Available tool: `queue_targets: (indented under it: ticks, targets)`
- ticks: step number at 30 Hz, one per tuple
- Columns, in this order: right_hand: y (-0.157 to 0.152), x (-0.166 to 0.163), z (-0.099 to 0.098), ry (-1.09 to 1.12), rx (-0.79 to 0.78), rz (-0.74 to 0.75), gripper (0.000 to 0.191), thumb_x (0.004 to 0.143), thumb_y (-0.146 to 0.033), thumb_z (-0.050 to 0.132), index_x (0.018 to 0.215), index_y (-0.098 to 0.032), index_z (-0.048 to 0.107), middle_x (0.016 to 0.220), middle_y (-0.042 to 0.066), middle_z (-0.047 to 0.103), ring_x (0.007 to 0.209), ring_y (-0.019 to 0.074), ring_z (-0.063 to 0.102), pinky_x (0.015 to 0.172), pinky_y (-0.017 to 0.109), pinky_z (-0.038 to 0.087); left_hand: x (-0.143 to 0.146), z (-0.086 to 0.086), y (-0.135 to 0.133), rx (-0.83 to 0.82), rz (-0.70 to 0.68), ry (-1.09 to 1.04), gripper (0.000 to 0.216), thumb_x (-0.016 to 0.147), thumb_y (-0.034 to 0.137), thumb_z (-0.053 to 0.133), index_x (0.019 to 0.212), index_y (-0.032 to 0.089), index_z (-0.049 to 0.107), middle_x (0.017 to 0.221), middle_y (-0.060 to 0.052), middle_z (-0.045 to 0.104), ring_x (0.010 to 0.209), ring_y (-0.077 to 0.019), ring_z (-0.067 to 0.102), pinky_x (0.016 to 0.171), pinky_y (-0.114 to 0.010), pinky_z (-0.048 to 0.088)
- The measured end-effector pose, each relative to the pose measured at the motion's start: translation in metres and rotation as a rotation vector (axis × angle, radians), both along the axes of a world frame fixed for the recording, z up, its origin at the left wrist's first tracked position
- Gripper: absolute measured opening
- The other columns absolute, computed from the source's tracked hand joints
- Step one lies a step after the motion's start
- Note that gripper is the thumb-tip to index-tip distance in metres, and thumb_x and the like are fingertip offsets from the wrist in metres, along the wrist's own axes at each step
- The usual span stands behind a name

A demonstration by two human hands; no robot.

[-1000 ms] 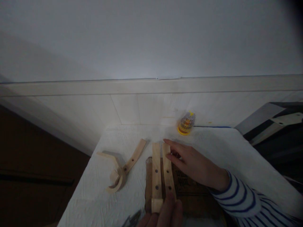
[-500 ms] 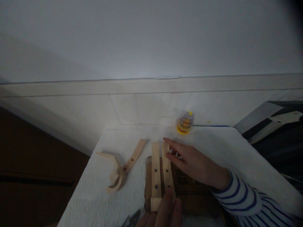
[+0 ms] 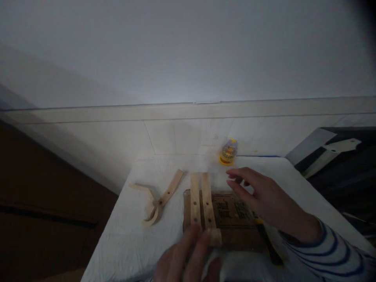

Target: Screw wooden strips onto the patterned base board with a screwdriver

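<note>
Two drilled wooden slats lie side by side across a brown cardboard sheet on a white-covered table. My left hand rests at their near ends, fingers stretched over the slats and a small wooden block. My right hand hovers to the right of the slats above the cardboard, fingers loosely spread and holding nothing. A striped sleeve covers the right forearm.
A jointed wooden piece with curved arms lies left of the slats. A small yellow-based container stands at the table's back edge near the wall. A yellow-and-black tool lies under my right wrist. Dark furniture stands at right.
My right hand has lifted off the right slat's far end and moved right. My left hand has slid further forward over the slats' near ends. The view has shifted slightly.
</note>
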State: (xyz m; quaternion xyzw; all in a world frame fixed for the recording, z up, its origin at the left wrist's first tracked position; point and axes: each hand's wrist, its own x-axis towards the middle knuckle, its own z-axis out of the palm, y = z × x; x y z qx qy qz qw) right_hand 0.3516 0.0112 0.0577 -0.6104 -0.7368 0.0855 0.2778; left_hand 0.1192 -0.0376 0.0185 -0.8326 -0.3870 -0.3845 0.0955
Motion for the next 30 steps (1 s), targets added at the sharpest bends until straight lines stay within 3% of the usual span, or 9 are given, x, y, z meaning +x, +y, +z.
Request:
queue_targets:
  ticks: [5,8,13,18,25,30]
  targets:
    - [-0.033,-0.009,0.022,-0.029,0.036,0.022,0.017,0.086,-0.031,0.045,0.091,-0.021,0.057,0.081,0.002,0.063,0.071,0.0150,0.060,0.064,0.027,0.049,-0.032,0.032,-0.002,-0.291,0.054,-0.038,0.022,0.085,0.025,0.046,0.105,0.016,0.052,0.094,-0.007,0.064,0.054,-0.0089,0.060,0.054,-0.020,0.053]
    - [-0.053,-0.019,0.028,-0.045,0.059,0.103,0.015,0.087,-0.029,0.044,0.089,-0.022,0.057,0.079,0.001,0.063,0.070,0.0144,0.060,0.063,0.027,0.049,-0.056,0.039,-0.009,-0.420,0.121,0.001,0.019,0.085,0.026,0.046,0.100,0.019,0.054,0.092,-0.004,0.062,0.052,-0.0088,0.057,0.052,-0.022,0.051]
    - [-0.084,-0.042,0.032,-0.057,0.066,0.252,0.016,0.089,-0.025,0.040,0.089,-0.022,0.055,0.080,0.001,0.062,0.070,0.0136,0.060,0.061,0.026,0.048,-0.092,0.028,-0.032,-0.638,0.192,0.158,0.018,0.085,0.027,0.044,0.093,0.020,0.059,0.088,-0.004,0.063,0.066,-0.0153,0.062,0.058,-0.026,0.049]
    - [-0.107,-0.075,0.019,-0.136,0.020,0.372,0.017,0.089,-0.021,0.040,0.091,-0.021,0.057,0.083,0.002,0.062,0.074,0.0156,0.060,0.067,0.030,0.048,-0.107,0.012,-0.051,-0.828,0.181,0.254,0.019,0.084,0.022,0.043,0.089,0.021,0.062,0.085,-0.004,0.063,0.071,-0.0172,0.062,0.062,-0.026,0.047]
    - [-0.118,-0.133,-0.004,-0.344,-0.135,0.513,0.016,0.085,-0.014,0.044,0.079,-0.018,0.058,0.076,0.003,0.062,0.071,0.0174,0.059,0.065,0.031,0.047,-0.108,-0.002,-0.056,-0.874,0.153,0.209,0.023,0.083,0.018,0.041,0.088,0.020,0.064,0.084,-0.004,0.064,0.075,-0.0178,0.061,0.067,-0.027,0.046]
    - [-0.110,-0.162,-0.017,-0.398,-0.170,0.489,0.019,0.085,-0.014,0.042,0.079,-0.016,0.060,0.077,0.005,0.064,0.072,0.0178,0.061,0.064,0.029,0.045,-0.112,-0.010,-0.056,-0.870,0.129,0.122,0.024,0.082,0.016,0.040,0.086,0.019,0.064,0.082,-0.005,0.063,0.075,-0.0170,0.061,0.068,-0.026,0.046]
